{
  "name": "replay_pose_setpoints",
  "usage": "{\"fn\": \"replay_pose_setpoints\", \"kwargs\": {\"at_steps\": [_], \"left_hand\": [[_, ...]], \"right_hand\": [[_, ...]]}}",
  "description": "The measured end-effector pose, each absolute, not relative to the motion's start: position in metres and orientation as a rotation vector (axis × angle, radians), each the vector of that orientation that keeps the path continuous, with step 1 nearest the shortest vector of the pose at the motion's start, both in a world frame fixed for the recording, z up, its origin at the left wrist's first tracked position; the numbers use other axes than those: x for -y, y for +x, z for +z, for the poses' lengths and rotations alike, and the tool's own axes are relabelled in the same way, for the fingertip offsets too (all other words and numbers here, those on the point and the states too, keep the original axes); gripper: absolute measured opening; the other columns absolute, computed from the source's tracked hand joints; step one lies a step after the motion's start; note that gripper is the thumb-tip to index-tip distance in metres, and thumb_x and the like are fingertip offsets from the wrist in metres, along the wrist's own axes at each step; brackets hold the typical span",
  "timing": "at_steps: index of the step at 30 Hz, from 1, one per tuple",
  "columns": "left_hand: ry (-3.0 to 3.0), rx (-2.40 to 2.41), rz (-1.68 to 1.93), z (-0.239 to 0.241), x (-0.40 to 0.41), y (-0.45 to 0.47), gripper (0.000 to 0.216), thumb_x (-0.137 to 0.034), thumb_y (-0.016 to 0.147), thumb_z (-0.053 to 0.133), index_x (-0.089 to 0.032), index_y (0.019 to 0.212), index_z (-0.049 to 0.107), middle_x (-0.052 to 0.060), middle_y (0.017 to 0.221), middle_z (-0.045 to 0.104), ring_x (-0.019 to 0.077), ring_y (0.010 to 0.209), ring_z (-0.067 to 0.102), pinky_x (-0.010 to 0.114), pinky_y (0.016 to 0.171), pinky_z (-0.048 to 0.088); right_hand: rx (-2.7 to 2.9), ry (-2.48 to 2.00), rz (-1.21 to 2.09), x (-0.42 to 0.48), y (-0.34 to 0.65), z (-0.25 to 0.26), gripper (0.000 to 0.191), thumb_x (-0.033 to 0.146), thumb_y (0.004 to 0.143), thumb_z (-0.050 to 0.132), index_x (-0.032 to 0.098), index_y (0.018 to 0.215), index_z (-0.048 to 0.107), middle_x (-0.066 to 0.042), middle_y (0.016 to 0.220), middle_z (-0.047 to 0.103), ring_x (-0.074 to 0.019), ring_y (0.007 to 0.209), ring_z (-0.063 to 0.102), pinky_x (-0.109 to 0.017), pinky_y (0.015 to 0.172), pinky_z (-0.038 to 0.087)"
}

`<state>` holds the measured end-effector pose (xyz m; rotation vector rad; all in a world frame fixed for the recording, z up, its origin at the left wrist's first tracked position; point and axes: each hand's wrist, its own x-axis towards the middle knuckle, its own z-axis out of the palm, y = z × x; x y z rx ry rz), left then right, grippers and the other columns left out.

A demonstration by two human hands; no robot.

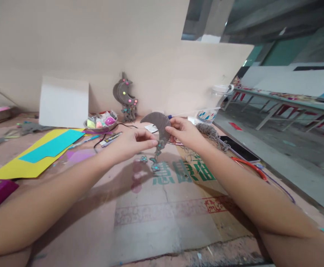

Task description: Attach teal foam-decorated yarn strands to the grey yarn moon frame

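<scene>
A grey crescent moon ornament (159, 124) is held up above the table, with strings of small turquoise charms (155, 167) dangling from its lower tip. My right hand (184, 132) pinches the outer edge of the crescent between thumb and fingers. At the lower tip, my left hand (139, 141) is closed, its thumb and forefinger pressed together by the top of the dangling strings. A similar grey moon ornament (125, 92), dotted with pink and yellow beads, leans on the wall behind.
Coloured paper sheets (42, 152), a bowl of bright pompoms (102, 122) and a white card (64, 102) are at the left. A grey yarn bundle (213, 135), a phone (241, 149), orange-handled scissors (249, 165) and a plastic jug (216, 100) are at the right. A printed plastic sheet (162, 222) covers the front.
</scene>
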<state>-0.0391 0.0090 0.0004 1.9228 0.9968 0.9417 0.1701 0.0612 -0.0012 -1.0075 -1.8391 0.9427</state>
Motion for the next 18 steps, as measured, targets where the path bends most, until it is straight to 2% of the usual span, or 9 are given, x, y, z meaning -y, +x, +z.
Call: {"fn": "replay_pose_setpoints", "kwargs": {"at_steps": [5, 11, 18], "left_hand": [[1.853, -1.082, 0.899, -0.013, -0.002, -0.023, 0.018, -0.032, 0.079, 0.066, -0.015, 0.08, 0.067, 0.0, 0.073, 0.064, 0.0097, 0.064, 0.054, 0.021, 0.058, 0.04], [1.952, -1.202, 0.939, -0.017, -0.002, -0.021, 0.016, -0.03, 0.081, 0.061, -0.015, 0.08, 0.069, -0.001, 0.067, 0.064, 0.0087, 0.056, 0.05, 0.02, 0.052, 0.037], [2.112, -1.239, 1.047, -0.017, -0.003, -0.024, 0.017, -0.028, 0.082, 0.058, -0.017, 0.077, 0.069, -0.001, 0.066, 0.065, 0.011, 0.059, 0.052, 0.023, 0.055, 0.037]], "right_hand": [[1.863, -0.95, 0.894, -0.059, 0.168, -0.005, 0.006, 0.019, 0.081, 0.058, 0.02, 0.084, 0.053, 0.005, 0.065, 0.057, -0.0079, 0.044, 0.053, -0.021, 0.042, 0.044], [1.907, -0.943, 0.919, -0.051, 0.166, 0.001, 0.007, 0.023, 0.082, 0.057, 0.019, 0.087, 0.052, 0.005, 0.062, 0.056, -0.0092, 0.045, 0.054, -0.022, 0.043, 0.046], [1.963, -0.879, 0.902, -0.039, 0.16, 0.003, 0.011, 0.026, 0.084, 0.057, 0.019, 0.092, 0.055, 0.001, 0.078, 0.061, -0.007, 0.047, 0.055, -0.022, 0.044, 0.047]]}}
